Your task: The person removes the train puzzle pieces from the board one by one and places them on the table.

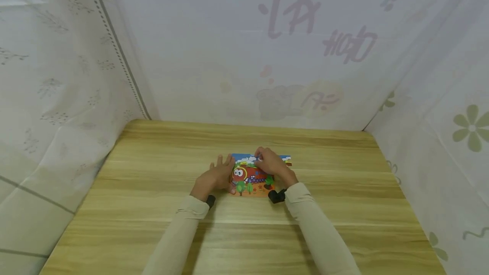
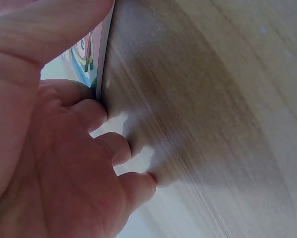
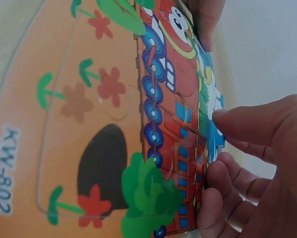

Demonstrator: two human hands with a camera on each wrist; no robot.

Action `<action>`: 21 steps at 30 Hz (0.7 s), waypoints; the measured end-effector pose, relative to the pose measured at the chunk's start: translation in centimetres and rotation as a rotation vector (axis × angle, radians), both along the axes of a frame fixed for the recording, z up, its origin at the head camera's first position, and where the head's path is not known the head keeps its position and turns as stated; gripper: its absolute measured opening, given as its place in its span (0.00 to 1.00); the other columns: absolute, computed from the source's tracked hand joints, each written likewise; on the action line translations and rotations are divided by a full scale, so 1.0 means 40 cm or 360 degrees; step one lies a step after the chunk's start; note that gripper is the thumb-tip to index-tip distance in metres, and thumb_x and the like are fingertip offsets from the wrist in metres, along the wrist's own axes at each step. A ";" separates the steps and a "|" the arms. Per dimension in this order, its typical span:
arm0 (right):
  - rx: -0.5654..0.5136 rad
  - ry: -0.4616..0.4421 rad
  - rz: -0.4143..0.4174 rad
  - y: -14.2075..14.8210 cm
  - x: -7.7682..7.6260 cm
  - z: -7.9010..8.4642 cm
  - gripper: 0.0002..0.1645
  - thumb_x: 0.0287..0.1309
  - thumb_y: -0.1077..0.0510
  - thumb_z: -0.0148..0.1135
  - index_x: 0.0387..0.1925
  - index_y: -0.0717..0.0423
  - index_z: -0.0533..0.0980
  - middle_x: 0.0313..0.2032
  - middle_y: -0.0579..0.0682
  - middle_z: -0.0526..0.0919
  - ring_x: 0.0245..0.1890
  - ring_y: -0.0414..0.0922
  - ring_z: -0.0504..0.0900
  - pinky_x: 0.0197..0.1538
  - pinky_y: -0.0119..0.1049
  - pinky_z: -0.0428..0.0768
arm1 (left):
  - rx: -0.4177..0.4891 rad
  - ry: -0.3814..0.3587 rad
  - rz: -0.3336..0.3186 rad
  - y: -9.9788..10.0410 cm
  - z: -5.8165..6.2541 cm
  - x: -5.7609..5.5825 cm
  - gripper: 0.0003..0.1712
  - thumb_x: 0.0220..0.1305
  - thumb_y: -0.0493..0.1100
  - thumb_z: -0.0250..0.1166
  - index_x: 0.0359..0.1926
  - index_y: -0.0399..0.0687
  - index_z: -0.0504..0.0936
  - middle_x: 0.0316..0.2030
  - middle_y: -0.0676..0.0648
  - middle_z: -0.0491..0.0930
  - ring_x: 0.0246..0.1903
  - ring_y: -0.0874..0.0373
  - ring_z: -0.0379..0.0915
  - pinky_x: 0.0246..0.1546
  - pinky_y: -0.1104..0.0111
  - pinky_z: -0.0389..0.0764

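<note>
Lying at 12 o'clock on wooden table (image 1: 153, 207): train puzzle (image 1: 249, 177) | at its 9 o'clock: left hand (image 1: 214, 176), touching the edge, fingers released, loosely spread | over its 1 o'clock: right hand (image 1: 272, 163), fingers bent onto it; cannot tell whether pinching

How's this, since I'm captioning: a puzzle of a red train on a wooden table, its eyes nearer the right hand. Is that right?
Not quite: the head view shows the train's eyes nearer the left hand, not the right hand. The red train puzzle on the wooden table is correct.
</note>
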State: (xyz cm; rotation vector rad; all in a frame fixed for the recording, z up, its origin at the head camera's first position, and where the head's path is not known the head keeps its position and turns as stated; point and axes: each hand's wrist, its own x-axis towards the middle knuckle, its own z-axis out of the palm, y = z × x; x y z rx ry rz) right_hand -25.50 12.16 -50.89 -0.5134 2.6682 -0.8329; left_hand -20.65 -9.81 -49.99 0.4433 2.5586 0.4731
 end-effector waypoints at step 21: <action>-0.0240 -0.0024 -0.0008 0.028 -0.003 -0.018 0.18 0.59 0.67 0.65 0.50 0.54 0.75 0.44 0.54 0.82 0.45 0.49 0.80 0.47 0.44 0.80 | 0.0000 -0.0043 0.0025 0.004 0.006 0.001 0.69 0.49 0.54 0.76 0.78 0.37 0.41 0.78 0.36 0.35 0.76 0.34 0.25 0.72 0.39 0.42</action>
